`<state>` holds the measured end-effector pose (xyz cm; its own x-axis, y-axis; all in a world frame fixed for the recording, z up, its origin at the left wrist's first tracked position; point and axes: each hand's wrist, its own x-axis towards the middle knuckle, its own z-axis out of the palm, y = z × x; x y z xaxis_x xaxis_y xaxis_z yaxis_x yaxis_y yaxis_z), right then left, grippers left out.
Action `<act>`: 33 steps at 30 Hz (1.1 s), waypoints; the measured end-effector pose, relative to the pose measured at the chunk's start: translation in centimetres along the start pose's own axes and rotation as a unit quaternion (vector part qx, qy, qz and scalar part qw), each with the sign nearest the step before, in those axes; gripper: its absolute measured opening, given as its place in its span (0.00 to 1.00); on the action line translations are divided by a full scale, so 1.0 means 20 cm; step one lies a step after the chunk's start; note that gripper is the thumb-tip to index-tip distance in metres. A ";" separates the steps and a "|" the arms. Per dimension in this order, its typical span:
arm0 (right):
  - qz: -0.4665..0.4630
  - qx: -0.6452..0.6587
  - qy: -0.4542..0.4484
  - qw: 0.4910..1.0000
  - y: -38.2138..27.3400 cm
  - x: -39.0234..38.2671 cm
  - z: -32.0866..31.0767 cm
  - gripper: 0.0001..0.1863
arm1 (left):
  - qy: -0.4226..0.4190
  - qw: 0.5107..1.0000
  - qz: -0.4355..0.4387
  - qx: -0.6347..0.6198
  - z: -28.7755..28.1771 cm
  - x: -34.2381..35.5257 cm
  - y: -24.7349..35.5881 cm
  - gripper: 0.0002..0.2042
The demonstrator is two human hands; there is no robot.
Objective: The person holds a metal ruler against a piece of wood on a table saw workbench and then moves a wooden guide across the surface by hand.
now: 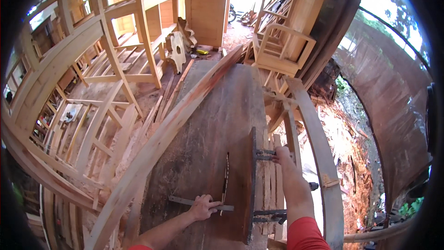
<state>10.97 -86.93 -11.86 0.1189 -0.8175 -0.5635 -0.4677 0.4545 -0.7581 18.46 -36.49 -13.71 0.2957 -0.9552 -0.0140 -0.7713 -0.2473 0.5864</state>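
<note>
A circular saw blade [225, 176] stands up through a slot in the worn, dusty saw table [199, 111]. My left hand [202, 207] is closed over a flat grey metal strip [181, 200] lying across the table, its right end close to the blade's near end. To the blade's right runs a long dark upright fence [252, 185]. Two dark metal brackets stick out from it, a far bracket [263, 155] and a near bracket [268, 213]. My right hand [281, 155] is closed at the outer end of the far bracket; its fingertips are partly hidden.
A long rough plank [166, 129] slants across the table's left side. Another board [319, 157] stands beyond my right arm. Wooden frames [111, 41] crowd the left, a tall wooden panel [206, 9] the back. Brown sheeting [388, 102] hangs at right.
</note>
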 end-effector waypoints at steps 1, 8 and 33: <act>-0.031 -0.027 0.004 0.999 0.01 0.01 0.01 0.17 | -0.002 1.000 0.001 -0.001 0.00 0.01 0.01 0.20; -0.321 -0.490 0.009 0.810 -0.02 0.05 -0.19 0.23 | 0.011 1.000 0.012 -0.004 -0.01 0.01 0.00 0.20; -0.576 -0.613 0.008 0.541 -0.13 -0.10 -0.21 0.11 | 0.025 0.999 0.028 -0.002 0.01 0.01 0.02 0.20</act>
<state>8.36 -87.97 -7.42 0.9467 -0.3164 0.0611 -0.3222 -0.9273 0.1905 18.13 -36.83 -13.75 0.2798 -0.9582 0.0590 -0.7850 -0.1930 0.5887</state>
